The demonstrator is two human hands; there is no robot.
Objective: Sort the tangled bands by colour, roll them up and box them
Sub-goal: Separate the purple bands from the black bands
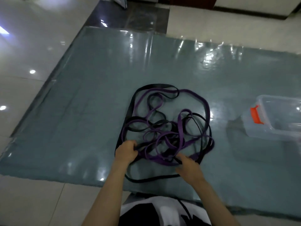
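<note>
Purple/black bands (166,128) tangled mid-mat (81,111), glossy teal sheet over pale floor tiles (24,46). Left hand (127,150) grips black strands at pile's 7 o'clock; right hand (187,167) pinches strands at 5. Clear box (273,118), orange latch, at 3 o'clock.

No legible text, label, brand, number or sign appears anywhere in the head view. The clear plastic box (275,118) bears no readable marking on its walls, and its orange latch (257,115) is plain. The purple bands (163,145) and black bands (130,110), which lie left of the box, show no readable print. The black-and-white pattern on the person's garment (164,212), nearer the camera than the box, forms no letters that can be made out.
</note>
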